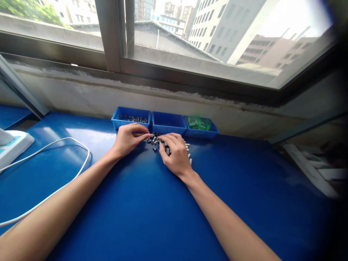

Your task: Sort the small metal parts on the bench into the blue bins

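Small dark and silvery metal parts [154, 140] lie in a loose pile on the blue table [141, 203]. At the pile's left edge is my left hand [130, 139], its thumb and fingers stretched toward the parts and apart, with nothing seen between them. My right hand [176, 154] is over the right side of the pile, fingers curved down onto the parts; its fingertips are among them, and whether it grips one cannot be made out. Several pale, elongated pieces [188, 148] show beyond its knuckles.
Behind the pile stand three blue bins: the left one [115, 119] holds small screws, the middle one [168, 123] shows a bare bottom, the right one [212, 133] holds green bags. A white cable [88, 152] and power strip [16, 148] lie left.
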The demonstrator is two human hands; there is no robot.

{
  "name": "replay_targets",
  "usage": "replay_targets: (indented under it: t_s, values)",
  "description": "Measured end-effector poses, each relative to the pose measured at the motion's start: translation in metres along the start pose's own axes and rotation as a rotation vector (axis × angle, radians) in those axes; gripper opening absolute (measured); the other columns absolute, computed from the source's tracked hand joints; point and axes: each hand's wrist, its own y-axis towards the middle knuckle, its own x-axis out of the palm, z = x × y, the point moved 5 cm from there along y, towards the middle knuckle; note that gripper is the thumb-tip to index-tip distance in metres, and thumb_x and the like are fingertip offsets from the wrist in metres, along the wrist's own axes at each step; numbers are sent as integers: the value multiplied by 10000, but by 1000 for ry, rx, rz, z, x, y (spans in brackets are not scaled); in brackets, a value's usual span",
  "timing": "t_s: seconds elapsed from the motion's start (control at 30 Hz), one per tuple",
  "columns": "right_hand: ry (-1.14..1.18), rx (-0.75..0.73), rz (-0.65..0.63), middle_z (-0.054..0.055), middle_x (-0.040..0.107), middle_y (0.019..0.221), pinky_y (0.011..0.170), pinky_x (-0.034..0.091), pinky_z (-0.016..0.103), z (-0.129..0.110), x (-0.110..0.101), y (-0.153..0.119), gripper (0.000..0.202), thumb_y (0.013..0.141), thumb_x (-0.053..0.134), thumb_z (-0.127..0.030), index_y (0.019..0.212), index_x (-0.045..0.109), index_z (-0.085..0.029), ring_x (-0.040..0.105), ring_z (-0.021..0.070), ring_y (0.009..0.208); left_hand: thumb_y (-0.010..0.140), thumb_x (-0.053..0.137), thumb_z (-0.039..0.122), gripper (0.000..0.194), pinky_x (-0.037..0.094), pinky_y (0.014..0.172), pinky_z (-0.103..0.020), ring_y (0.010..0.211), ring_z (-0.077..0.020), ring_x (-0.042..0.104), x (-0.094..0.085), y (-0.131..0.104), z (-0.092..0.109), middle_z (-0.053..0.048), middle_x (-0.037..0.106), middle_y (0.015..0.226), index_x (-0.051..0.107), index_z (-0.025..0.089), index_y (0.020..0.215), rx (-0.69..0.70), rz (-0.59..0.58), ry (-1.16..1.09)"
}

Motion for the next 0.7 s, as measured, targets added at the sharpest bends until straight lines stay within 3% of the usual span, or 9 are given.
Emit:
replay_targets:
  t_s: [0.13,0.23,0.33,0.43,0.57,0.7]
  values:
    - [51,-39,14,72,746,1103,1012,488,453,-3,-3,0,230,940,564,-186,1117,710,-209,594,266,1110,730,806,588,459,603,738,-289,751,-219,743,2,2,-5,-87,769,768,760,135,790,-222,22,-112]
    - [61,-58,13,73,746,1087,1003,494,449,-4,-3,0,217,940,565,-184,1100,709,-208,596,264,1100,754,744,667,551,571,582,-244,604,-191,716,4,1,-6,-82,722,642,707,122,686,-331,21,-182]
    - [63,-62,2,76,745,1077,1006,493,441,-4,-2,-1,206,943,563,-185,1086,711,-200,595,260,1102,798,676,703,607,458,424,-195,462,-140,636,5,1,-3,-58,656,544,660,125,617,-354,6,-167]
    - [63,-45,-25,72,745,1082,1017,492,436,-4,-3,-1,206,951,551,-189,1076,714,-203,592,256,1112,824,648,704,611,375,364,-175,415,-107,592,6,2,-1,-38,632,547,611,136,602,-356,-8,-151]
    - [66,-41,-68,70,745,1096,1035,490,447,-5,-1,-1,218,954,545,-202,1086,717,-214,591,259,1131,853,624,692,557,343,340,-169,344,-89,522,5,3,-1,13,574,481,544,170,673,-373,-9,-161]
    - [67,-81,-105,79,738,1123,1050,487,444,-8,1,-2,238,958,542,-205,1123,713,-201,579,259,1155,772,764,611,483,399,391,-171,390,-89,553,-3,6,-2,9,615,528,607,155,754,-376,78,-220]
